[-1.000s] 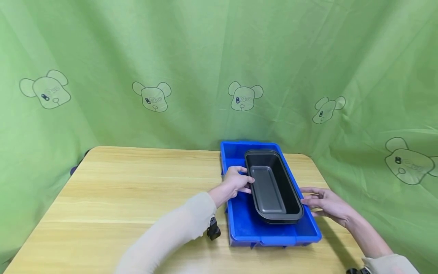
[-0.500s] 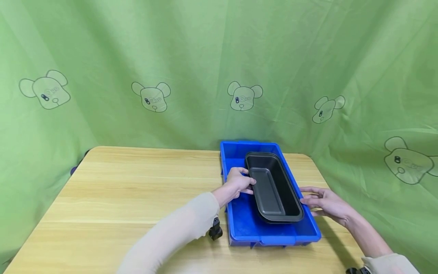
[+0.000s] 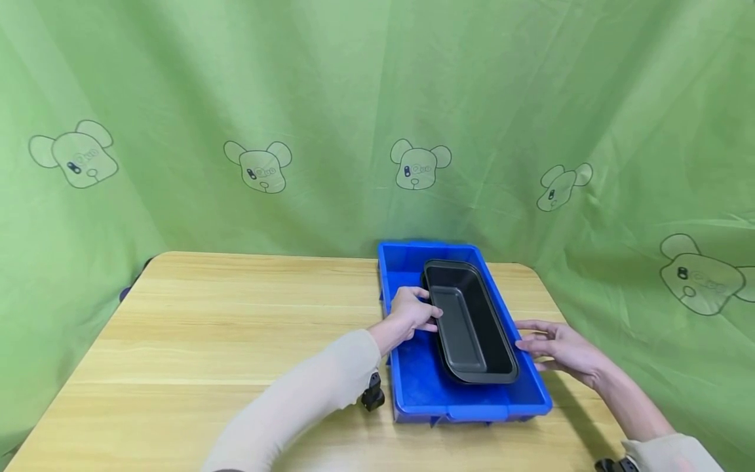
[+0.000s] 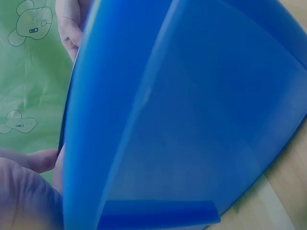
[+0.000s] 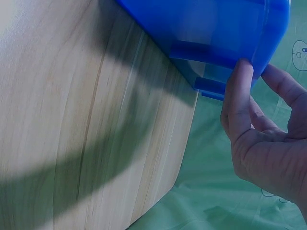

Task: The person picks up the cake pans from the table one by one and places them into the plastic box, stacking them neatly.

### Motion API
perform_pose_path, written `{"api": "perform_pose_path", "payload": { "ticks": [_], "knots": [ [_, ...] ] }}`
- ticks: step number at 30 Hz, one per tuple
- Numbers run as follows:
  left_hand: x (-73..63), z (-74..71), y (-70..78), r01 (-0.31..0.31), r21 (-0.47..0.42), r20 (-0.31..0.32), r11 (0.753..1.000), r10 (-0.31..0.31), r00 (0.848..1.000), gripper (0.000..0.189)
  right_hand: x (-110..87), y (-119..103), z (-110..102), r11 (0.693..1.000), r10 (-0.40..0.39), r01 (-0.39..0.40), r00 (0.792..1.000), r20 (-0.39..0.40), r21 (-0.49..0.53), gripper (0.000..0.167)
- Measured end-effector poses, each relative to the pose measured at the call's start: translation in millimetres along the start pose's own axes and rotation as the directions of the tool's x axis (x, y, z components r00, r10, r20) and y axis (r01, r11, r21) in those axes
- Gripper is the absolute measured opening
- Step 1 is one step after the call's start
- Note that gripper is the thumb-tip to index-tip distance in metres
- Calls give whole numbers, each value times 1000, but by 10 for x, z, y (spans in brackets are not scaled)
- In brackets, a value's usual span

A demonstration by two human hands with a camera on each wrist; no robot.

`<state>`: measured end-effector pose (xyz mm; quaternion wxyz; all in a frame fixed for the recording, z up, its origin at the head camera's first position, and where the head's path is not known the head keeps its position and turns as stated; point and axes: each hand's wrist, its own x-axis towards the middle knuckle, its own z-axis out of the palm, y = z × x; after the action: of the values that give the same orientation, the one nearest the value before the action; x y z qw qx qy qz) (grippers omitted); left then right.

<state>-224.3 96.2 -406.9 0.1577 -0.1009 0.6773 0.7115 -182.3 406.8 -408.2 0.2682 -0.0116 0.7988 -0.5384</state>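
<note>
A dark grey loaf pan (image 3: 463,328) sits inside the blue plastic bin (image 3: 413,387), tilted a little askew to the bin's long sides. Along its left side and near corner a dark edge shows underneath, like another pan below it. My left hand (image 3: 411,311) pinches the pan's left rim, thumb on top and fingers under. In the left wrist view the bin's outer wall hides most of the left hand (image 4: 24,191). At the bin's right rim, my right hand (image 3: 566,351) holds on with the thumb over the rim. In the right wrist view, a fingertip of the right hand (image 5: 261,139) presses the outer wall.
The bin stands on the right part of a wooden table (image 3: 236,328), which extends to the left. Behind and around hangs a green curtain (image 3: 330,98) with mouse-head prints. Black wrist cameras (image 3: 373,393) are strapped below the sleeves.
My left hand has shifted slightly right. The pan's near right corner has moved a little left, away from the bin wall, and more of the dark edge below shows. My right hand keeps its place.
</note>
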Motion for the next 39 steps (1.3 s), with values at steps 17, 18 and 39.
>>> {"api": "perform_pose_path", "payload": {
  "ticks": [17,18,39],
  "knots": [
    [11,59,40,26,47,-42,999,-24,999,42,4,5,4,1000,5,-5,1000,-6,-7,73],
    [12,60,40,28,51,-44,998,-26,999,42,3,6,4,1000,5,-5,1000,-5,-7,73],
    [-49,3,36,30,41,-45,999,-28,999,45,-20,-4,21,1000,-1,1,1000,-9,2,73]
  ]
}}
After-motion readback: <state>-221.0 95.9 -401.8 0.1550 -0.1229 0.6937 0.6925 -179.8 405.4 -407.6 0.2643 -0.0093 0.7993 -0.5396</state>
